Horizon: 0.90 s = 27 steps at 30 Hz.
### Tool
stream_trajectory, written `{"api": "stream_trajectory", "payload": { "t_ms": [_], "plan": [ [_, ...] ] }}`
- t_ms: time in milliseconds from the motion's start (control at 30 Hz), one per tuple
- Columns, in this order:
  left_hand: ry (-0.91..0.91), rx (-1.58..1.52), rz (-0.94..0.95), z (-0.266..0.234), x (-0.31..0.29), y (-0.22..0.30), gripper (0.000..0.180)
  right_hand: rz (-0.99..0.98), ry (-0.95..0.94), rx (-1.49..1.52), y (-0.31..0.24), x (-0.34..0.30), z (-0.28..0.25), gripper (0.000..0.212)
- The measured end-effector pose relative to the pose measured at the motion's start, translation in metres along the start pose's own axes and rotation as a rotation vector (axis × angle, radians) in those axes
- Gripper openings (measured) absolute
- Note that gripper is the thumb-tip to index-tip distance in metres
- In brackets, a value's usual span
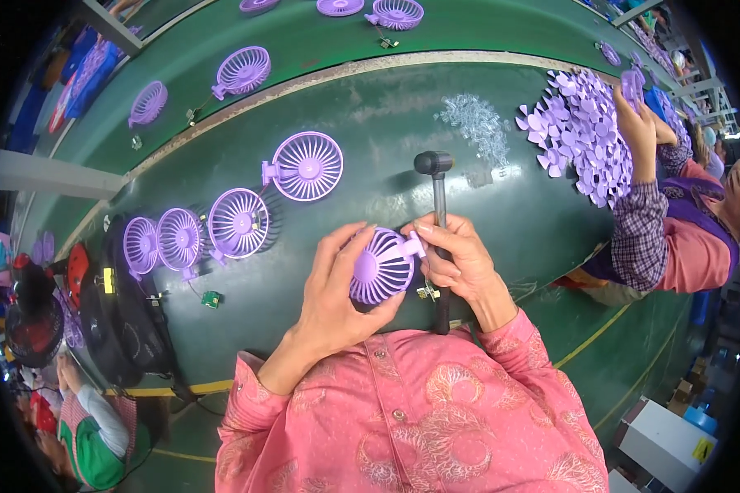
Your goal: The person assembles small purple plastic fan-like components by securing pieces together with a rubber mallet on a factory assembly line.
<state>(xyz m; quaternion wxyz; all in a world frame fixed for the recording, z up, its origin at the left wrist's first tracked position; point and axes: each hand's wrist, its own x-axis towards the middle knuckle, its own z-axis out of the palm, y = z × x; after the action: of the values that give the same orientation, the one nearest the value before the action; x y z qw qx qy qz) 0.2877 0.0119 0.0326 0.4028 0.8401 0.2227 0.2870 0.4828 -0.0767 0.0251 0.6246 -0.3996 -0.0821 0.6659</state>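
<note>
In front of my chest I hold a round purple fan housing (384, 267) with slatted vents. My left hand (337, 283) is wrapped round its left rim, thumb below and fingers above. With thumb and fingers my right hand (456, 259) pinches the short stem (414, 246) at the housing's right side. A small circuit board (427, 292) hangs from it by wires under my right hand. Just behind the right hand a black-headed hammer (434, 163) lies on the green table, its handle partly hidden by the fingers.
Several purple fan housings (238, 223) stand at left, one by a green circuit board (211, 300). Small clear parts (478, 123) and a heap of purple pieces (580, 135) lie right, beside a co-worker's hands (637, 127). More housings (243, 70) rest on the green belt beyond.
</note>
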Motion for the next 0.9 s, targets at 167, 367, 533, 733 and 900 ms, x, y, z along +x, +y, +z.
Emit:
{"api": "stream_trajectory", "payload": {
  "t_ms": [167,367,533,733,900],
  "plan": [
    [0.007,0.065,-0.038,-0.003,0.002,0.002,0.075,0.007,0.088,-0.239,-0.003,-0.008,0.009,0.024],
    [0.034,0.162,-0.028,-0.007,0.001,0.011,0.076,-0.384,0.274,-0.929,0.006,-0.015,0.023,0.025],
    [0.061,0.218,-0.033,-0.01,0.0,0.01,0.076,-0.19,0.318,-0.867,-0.006,-0.018,0.032,0.022],
    [0.059,0.215,-0.056,-0.012,0.002,0.012,0.077,-0.296,0.28,-1.045,-0.002,-0.027,0.028,0.015],
    [-0.009,0.122,-0.158,-0.019,0.008,0.016,0.079,-0.334,0.323,-0.963,-0.005,-0.027,0.03,0.015]
  ]
}}
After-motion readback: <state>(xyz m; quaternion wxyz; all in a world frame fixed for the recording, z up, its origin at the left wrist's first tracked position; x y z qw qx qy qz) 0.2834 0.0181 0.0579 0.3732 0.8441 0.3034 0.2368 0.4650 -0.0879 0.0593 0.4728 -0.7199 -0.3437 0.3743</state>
